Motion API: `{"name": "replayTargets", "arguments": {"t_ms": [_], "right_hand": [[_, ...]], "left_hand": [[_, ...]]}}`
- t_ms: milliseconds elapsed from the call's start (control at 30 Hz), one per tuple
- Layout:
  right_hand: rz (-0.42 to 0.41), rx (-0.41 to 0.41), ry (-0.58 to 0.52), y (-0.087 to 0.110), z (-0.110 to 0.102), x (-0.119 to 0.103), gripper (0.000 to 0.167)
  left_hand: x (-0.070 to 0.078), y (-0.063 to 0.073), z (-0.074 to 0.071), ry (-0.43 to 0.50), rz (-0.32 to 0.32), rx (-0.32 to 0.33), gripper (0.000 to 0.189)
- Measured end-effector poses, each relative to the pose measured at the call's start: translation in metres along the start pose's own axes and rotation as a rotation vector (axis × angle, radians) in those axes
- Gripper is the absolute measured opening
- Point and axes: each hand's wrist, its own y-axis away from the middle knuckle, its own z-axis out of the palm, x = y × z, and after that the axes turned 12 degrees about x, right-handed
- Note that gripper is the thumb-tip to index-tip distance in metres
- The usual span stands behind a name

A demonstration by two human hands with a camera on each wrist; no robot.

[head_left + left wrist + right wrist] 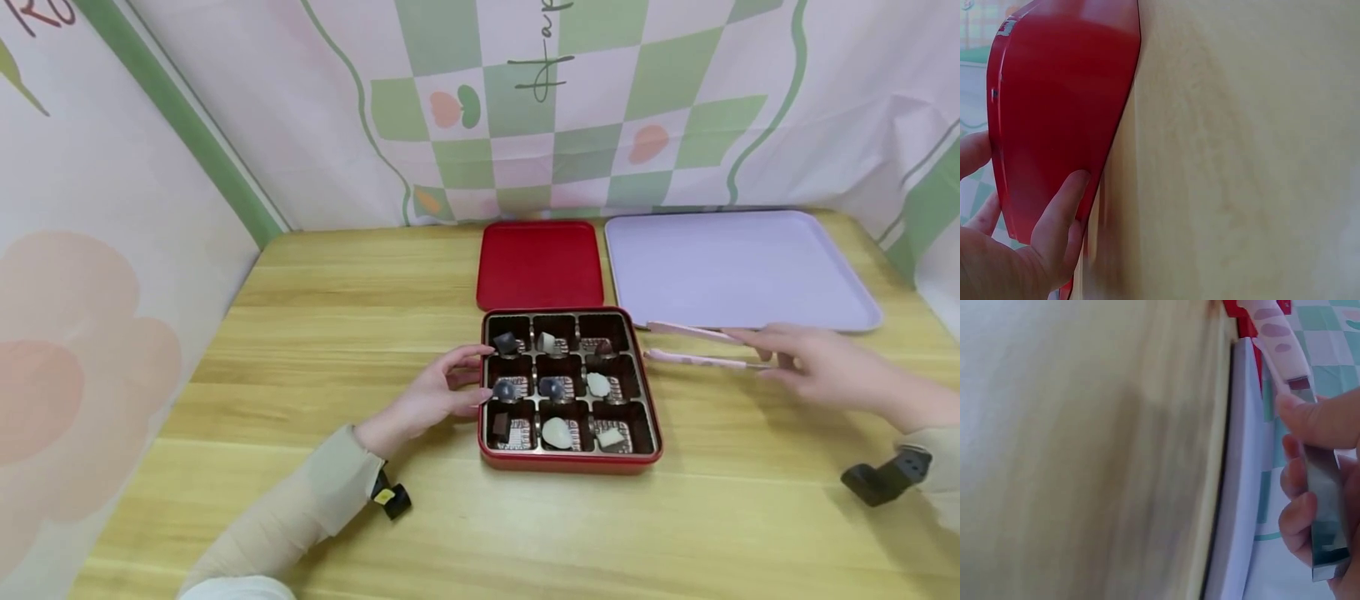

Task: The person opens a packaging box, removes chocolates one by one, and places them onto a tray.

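Note:
A red tin (570, 462) with a dark compartment insert stands on the table, one chocolate-like piece in each compartment. Some are dark, such as a dark cube (506, 343) at the far left; others are pale, like the white shell-shaped piece (557, 432) in the near row. My left hand (431, 392) touches the tin's left side, fingers extended and spread along its rim and red wall (1054, 112). To the right of the tin, my right hand (802, 362) grips tongs (1325, 506) with metal arms and pink tips (686, 332). The tips point at the tin's right edge, slightly apart.
Behind the tin lies a red square lid (540, 265). Beside it at the back right is a pale lilac tray (742, 268). The wooden table (337, 317) meets a printed cloth backdrop (517, 150) behind and at the sides.

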Motion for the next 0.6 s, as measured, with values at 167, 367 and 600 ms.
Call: {"name": "replayTargets", "arguments": {"t_ms": [167,367,600], "right_hand": [[-0.004,0.065,-0.018,-0.01,-0.006,0.0,0.055],[0.054,0.083,0.03,-0.023,-0.009,-0.01,0.062],[0.071,0.119,0.025,-0.032,-0.01,-0.018,0.059]], "left_hand": [[0.002,0.001,0.001,0.004,0.001,0.01,0.06],[0.003,0.002,0.001,0.011,0.009,0.011,0.059],[0.001,0.002,0.002,0.004,0.003,0.018,0.059]]}}
